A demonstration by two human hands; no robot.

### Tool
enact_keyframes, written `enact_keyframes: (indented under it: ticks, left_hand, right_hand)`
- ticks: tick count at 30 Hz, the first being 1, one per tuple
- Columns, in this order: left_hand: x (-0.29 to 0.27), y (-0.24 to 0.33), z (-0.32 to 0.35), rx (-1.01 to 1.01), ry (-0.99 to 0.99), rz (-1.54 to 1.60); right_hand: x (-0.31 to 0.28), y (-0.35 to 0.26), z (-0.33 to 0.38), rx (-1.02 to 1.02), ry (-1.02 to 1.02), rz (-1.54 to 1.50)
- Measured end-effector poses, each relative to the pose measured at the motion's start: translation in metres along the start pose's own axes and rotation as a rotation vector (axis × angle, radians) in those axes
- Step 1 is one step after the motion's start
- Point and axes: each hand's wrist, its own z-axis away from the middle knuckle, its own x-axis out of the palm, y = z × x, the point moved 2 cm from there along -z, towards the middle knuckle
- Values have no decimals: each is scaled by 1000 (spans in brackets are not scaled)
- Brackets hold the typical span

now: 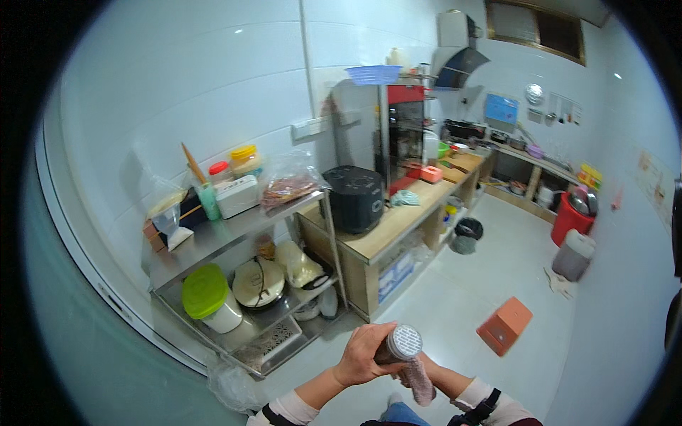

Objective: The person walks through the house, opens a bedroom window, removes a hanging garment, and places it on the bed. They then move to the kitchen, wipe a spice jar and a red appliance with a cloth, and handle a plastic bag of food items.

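In front of my body, my left hand is wrapped round a jar with a pale round lid that faces up toward me. Printing covers the lid, and most of the jar's side is hidden by my fingers. A pinkish-grey cloth hangs down beside the jar from my right hand. That hand is partly behind the jar and cloth, its fingers closed on the fabric against the jar's side.
A steel shelf rack stands at the left, holding a green-lidded bucket. Beyond it, a wooden counter carries a black rice cooker. An orange stool is on the floor at right; a red bucket stands farther back.
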Motion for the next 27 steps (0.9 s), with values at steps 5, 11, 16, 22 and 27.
enact_keyframes:
  ticks: [5, 11, 16, 22, 27]
  left_hand:
    - [-19, -100, -30, -202, 111, -96]
    - [-98, -225, -58, -446, 445, -442]
    - [-184, -307, -50, -541, 723, -652]
    - [-265, -376, -34, -675, 892, -802]
    - [-302, -439, -20, -803, 950, -752]
  right_hand:
    - [-57, -40, -96, -20, -1, 360]
    - [-141, -63, -224, -6, 141, 600]
    - [-216, -67, -326, 58, 226, 459]
    - [-293, -82, -448, -24, 478, 400]
    - [-324, -89, -526, -182, 577, 440]
